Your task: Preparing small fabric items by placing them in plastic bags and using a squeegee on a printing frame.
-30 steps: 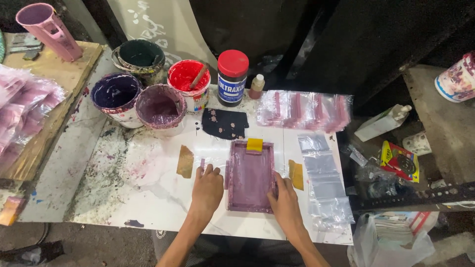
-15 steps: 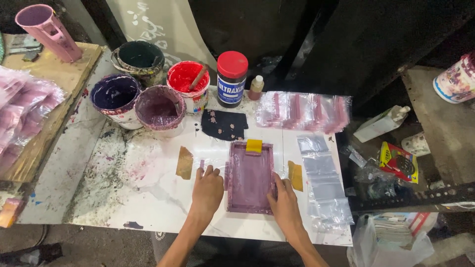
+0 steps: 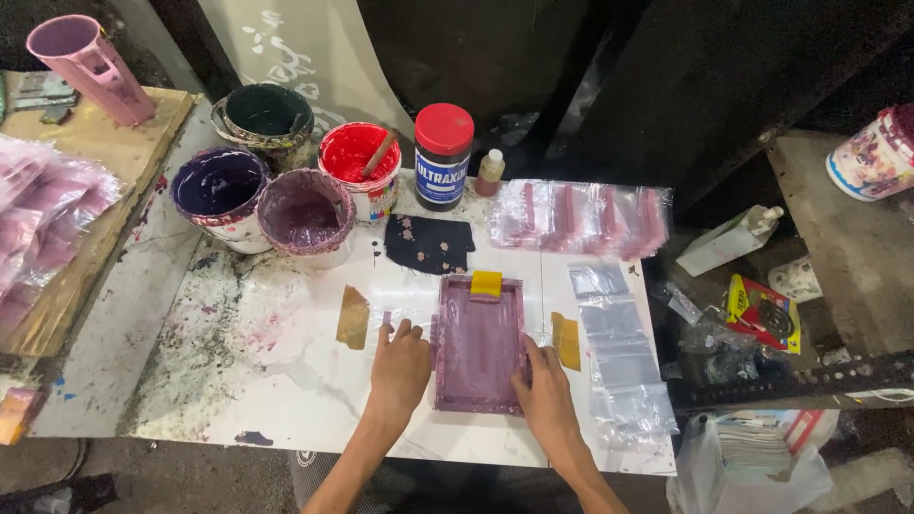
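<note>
A small purple-stained printing frame (image 3: 478,343) lies flat on the white table (image 3: 286,381), with a yellow tab at its far edge. My left hand (image 3: 400,366) rests flat on the table against the frame's left side, fingers spread. On the frame's right edge, near the front corner, lies my right hand (image 3: 545,392), fingers bent over the rim. Both hands steady the frame without lifting it. A clear plastic sheet lies under the frame.
Paint tubs stand at the back left: dark green (image 3: 264,116), red with a stick (image 3: 357,162), dark purple (image 3: 219,190), mauve (image 3: 305,211). A red-lidded jar (image 3: 444,152), dark cloth (image 3: 428,243), stacked clear pouches (image 3: 581,217) and more pouches (image 3: 619,352) lie around.
The hands and frame stay almost where they were. My left hand has shifted slightly toward the frame's side.
</note>
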